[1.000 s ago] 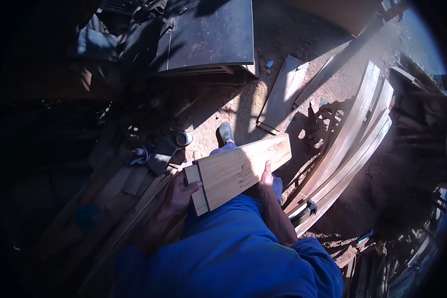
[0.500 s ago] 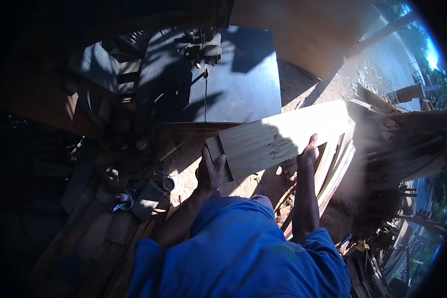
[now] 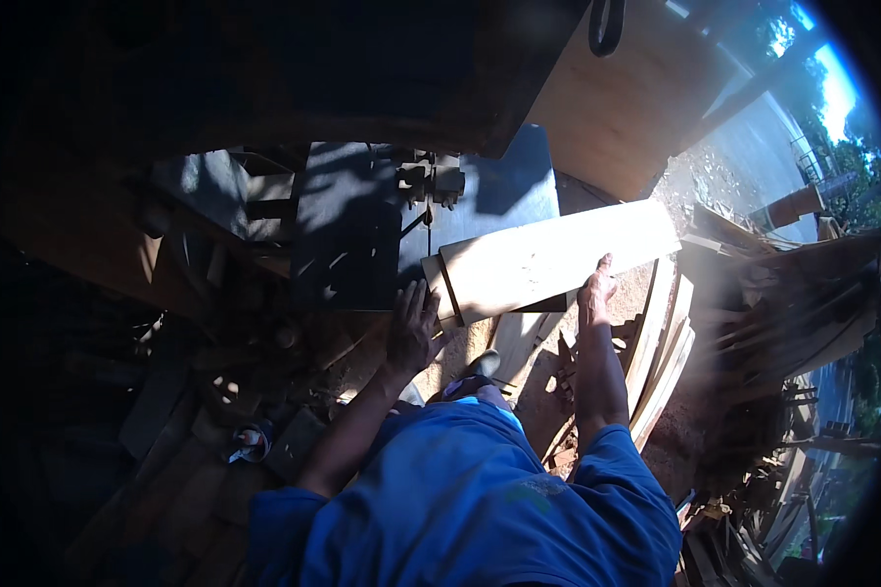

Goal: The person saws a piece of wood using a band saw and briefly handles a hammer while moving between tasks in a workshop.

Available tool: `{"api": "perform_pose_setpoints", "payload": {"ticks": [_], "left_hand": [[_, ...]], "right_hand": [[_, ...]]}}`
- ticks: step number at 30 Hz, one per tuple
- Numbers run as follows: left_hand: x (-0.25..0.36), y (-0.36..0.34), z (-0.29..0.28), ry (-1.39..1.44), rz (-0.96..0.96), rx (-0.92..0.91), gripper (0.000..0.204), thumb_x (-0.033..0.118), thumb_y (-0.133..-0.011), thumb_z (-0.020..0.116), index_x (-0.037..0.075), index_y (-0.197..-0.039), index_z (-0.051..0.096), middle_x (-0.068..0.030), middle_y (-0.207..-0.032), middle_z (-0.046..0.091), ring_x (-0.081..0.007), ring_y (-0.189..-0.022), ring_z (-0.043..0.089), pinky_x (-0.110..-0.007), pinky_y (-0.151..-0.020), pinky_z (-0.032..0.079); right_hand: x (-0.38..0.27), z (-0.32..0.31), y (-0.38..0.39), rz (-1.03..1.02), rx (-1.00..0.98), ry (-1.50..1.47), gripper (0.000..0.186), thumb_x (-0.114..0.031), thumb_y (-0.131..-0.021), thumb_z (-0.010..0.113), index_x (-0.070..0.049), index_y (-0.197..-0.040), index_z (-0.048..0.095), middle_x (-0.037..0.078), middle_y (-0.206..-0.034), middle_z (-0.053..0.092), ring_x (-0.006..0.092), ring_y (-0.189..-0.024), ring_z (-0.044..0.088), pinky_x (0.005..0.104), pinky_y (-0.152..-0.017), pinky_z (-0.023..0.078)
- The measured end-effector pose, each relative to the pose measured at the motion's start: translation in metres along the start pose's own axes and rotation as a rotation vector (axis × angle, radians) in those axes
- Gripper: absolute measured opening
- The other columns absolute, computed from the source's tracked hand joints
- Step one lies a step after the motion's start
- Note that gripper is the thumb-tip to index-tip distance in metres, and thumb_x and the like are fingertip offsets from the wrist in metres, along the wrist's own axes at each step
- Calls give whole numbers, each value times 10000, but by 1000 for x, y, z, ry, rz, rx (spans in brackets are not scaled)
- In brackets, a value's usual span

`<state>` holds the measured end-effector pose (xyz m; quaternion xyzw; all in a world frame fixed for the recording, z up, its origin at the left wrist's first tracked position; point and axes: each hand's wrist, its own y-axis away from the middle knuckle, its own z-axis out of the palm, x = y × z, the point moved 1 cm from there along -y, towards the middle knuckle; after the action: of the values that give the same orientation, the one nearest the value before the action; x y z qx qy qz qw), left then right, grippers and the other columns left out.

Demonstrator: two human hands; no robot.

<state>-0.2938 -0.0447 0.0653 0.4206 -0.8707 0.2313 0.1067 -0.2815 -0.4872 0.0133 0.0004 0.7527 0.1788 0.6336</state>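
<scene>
A pale wooden board (image 3: 548, 264), much of it in bright sunlight, slants across the near right part of a bandsaw's dark table (image 3: 347, 245). At its left end a narrower wooden piece (image 3: 441, 293) shows past a dark edge. My left hand (image 3: 414, 331) lies against that end, fingers stretched upward and spread. My right hand (image 3: 597, 289) grips the near long edge toward the right, thumb on top; its other fingers are mostly hidden beneath. Beyond the board's left end, the saw's guide assembly (image 3: 431, 181) stands over the table slot.
The saw's large dark upper housing (image 3: 362, 78) fills the top. Long wood strips (image 3: 661, 342) lean beside my right arm, with stacked planks (image 3: 793, 293) farther right. A round container (image 3: 252, 442) sits among scraps at lower left. My shoe (image 3: 485, 363) shows below the board.
The board now overlaps the saw table's near edge instead of lying in front of it. My left hand's fingers have straightened at its end. The view has shifted, showing more of the upper housing.
</scene>
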Motion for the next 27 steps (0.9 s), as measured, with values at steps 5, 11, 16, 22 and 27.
{"api": "perform_pose_setpoints", "payload": {"ticks": [5,11,16,22,27], "left_hand": [[-21,7,15,121,41,31,792,454,-851,759,-21,-1409,456,-312,-1490,381,-472,-1412,359,-568,-1160,332],[-36,-12,18,171,21,9,913,420,-791,816,26,-1494,386,-291,-1554,328,-460,-1439,339,-488,-1184,339],[-66,-13,18,176,18,29,858,421,-717,866,71,-1428,535,-266,-1558,370,-438,-1394,434,-492,-1152,381],[-72,-29,20,267,23,11,888,527,-645,867,163,-1397,570,-254,-1560,376,-431,-1399,436,-476,-1135,411],[-70,-39,26,242,-5,40,870,411,-613,924,152,-1368,576,-209,-1582,363,-396,-1434,398,-449,-1154,397]], "right_hand": [[17,26,6,-32,9,-7,666,-534,-930,682,102,-1115,610,190,-1053,700,290,-859,688,408,-768,567],[16,36,-9,83,-275,-415,510,-422,-968,677,36,-1187,632,110,-1073,710,250,-905,705,368,-767,598],[14,47,3,147,-372,-282,416,-324,-962,698,-31,-1235,586,105,-1164,651,224,-1065,645,429,-848,575],[46,49,-41,-24,-343,-242,680,-396,-912,752,49,-1340,465,140,-1152,673,217,-878,693,282,-582,517],[37,61,-61,-23,-442,-300,816,-368,-927,743,4,-1510,309,120,-1237,662,228,-1036,668,333,-671,517]]}}
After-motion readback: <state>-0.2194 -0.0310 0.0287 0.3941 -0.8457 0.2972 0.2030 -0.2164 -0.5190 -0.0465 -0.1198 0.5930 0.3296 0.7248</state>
